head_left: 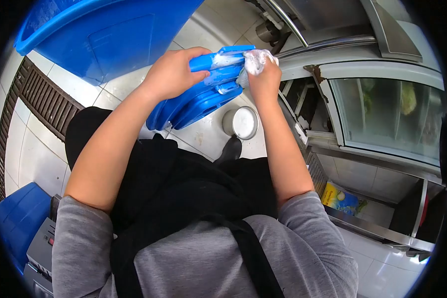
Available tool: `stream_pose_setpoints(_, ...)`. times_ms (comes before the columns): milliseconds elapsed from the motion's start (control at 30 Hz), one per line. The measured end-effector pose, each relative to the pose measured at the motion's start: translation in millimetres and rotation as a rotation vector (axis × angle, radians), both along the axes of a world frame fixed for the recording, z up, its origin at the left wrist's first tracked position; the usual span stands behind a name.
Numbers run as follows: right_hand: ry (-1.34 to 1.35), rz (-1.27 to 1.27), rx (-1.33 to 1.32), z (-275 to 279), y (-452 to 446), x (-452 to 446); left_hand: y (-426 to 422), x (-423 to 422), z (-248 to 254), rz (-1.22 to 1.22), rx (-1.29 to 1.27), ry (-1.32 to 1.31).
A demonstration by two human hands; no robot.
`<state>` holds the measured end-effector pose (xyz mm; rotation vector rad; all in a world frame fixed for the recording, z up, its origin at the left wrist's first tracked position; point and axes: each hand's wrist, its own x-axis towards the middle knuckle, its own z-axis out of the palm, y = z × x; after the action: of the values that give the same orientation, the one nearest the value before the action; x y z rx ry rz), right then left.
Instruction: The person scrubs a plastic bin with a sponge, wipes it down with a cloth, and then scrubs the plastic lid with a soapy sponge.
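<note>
My left hand (176, 72) grips the upper edge of a blue plastic lid (198, 102), fingers over the top and thumb on its near face. The lid is tilted up in front of my knees, with white suds along its ridges. In my right hand (266, 79) is a foamy scrubbing cloth (256, 60), pressed to the lid's right end. Foam and fingers hide much of the cloth, so its exact kind is hard to see. Below the lid, a round metal pot (229, 121) of white suds stands on the floor beside my dark boot (229, 149).
A large blue bin (119, 42) stands at the upper left on white tiles. Brown drain grating (44, 94) runs along the left. To the right are a glass-fronted fridge (387, 114) and a low metal shelf with a yellow-and-blue packet (338, 198).
</note>
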<state>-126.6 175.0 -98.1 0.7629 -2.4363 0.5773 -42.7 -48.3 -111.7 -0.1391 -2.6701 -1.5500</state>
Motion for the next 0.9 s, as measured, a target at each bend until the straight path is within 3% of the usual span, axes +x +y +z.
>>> stream_pose_setpoints(100, 0.071, 0.052, 0.170, 6.7, -11.4, 6.0, 1.0, 2.5, 3.1, 0.012, -0.002, 0.025)
stream_pose_setpoints(233, 0.162, 0.112, 0.129, -0.4, -32.6, 26.2, 1.2, 3.4, 8.6, 0.015, -0.013, -0.014)
stream_pose_setpoints(300, 0.121, 0.030, 0.179, -4.5, -11.5, 3.0, 5.9, 1.5, -3.7, 0.013, -0.007, 0.088)
stream_pose_setpoints(333, -0.016, -0.081, 0.016, 1.3, -9.1, -2.1, 7.5, 2.6, -1.0, 0.021, 0.000, 0.182)
stream_pose_setpoints(367, -0.016, -0.081, 0.017, -0.4, -10.1, 0.2, 6.9, 3.0, 1.5, 0.021, 0.001, 0.182)
stream_pose_setpoints(433, 0.119, 0.012, 0.096, -5.5, -18.6, 15.2, 6.7, 5.4, 7.7, 0.014, -0.029, 0.056)
stream_pose_setpoints(500, 0.128, 0.136, -0.018, -1.5, -26.0, 22.2, 7.3, 1.4, -1.1, 0.018, -0.020, 0.048)
stream_pose_setpoints(567, -0.058, -0.119, -0.003, 1.3, -14.6, 10.3, 8.4, 0.7, -1.5, 0.018, -0.017, 0.050)
stream_pose_setpoints(600, -0.132, -0.123, -0.138, -3.7, -3.7, -3.7, 11.2, 3.4, 0.2, 0.029, -0.026, 0.081)
stream_pose_setpoints(767, -0.029, 0.085, -0.091, -0.5, -27.9, 24.4, 9.5, 4.7, 2.0, 0.018, -0.030, 0.115)
stream_pose_setpoints(900, -0.281, -0.175, -0.240, -1.7, -10.7, 4.8, 12.7, 5.9, 2.0, 0.021, -0.033, 0.101)
